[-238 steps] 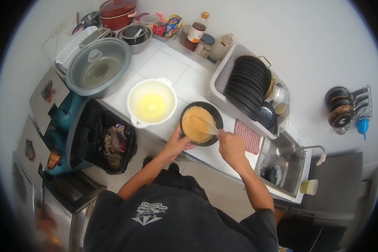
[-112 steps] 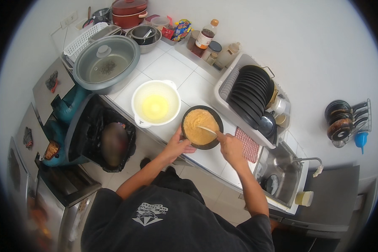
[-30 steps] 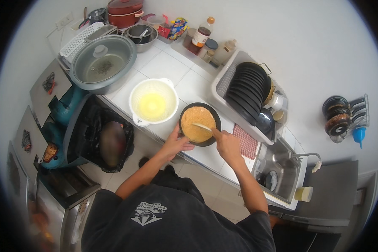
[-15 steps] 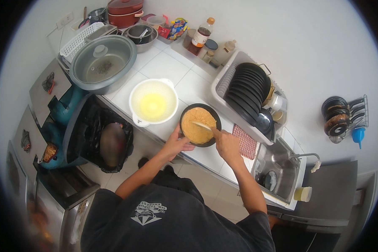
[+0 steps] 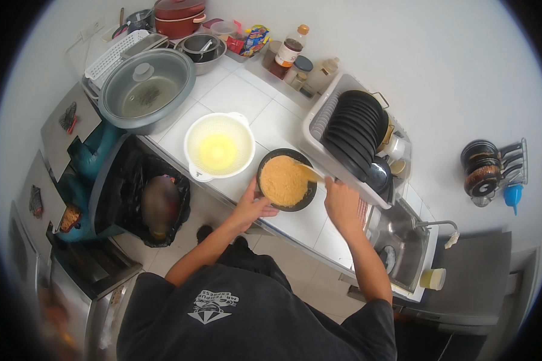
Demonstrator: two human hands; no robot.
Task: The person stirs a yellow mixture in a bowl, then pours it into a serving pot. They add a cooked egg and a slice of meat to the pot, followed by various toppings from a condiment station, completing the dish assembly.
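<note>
- The deep, round, dark-walled bowl [image 5: 309, 199] sat at the near edge of the white tiled counter [image 5: 259, 123]; couldn't tell if its base was fully down.
- Inside: thick orange-tan mash [image 5: 283, 180]. Looked soft and clingy, probably dense enough to make the bowl moderately heavy. Bowl itself likely stiff; smeared rim could be slippery. Best hold: outer wall, low, opposite the stirring side.
- Bowl round, mouth up, so no real long axis.
- The pale, slim spoon [image 5: 311, 172] likely light and stiff. Best hold: dry handle end. Its long axis ran from the right hand leftward and slightly away from the person, tip at the bowl's far-right part; tip blurred.
- Right hand [image 5: 342, 206]: fingers closed round the spoon handle; exact pinch not readable.
- Left hand [image 5: 252, 207]: thumb on the bowl's left wall, fingers curled against its near underside, gripping it; tips partly hidden.
- Beyond, left: white perforated plastic colander [image 5: 245, 128], apart from the bowl.
</note>
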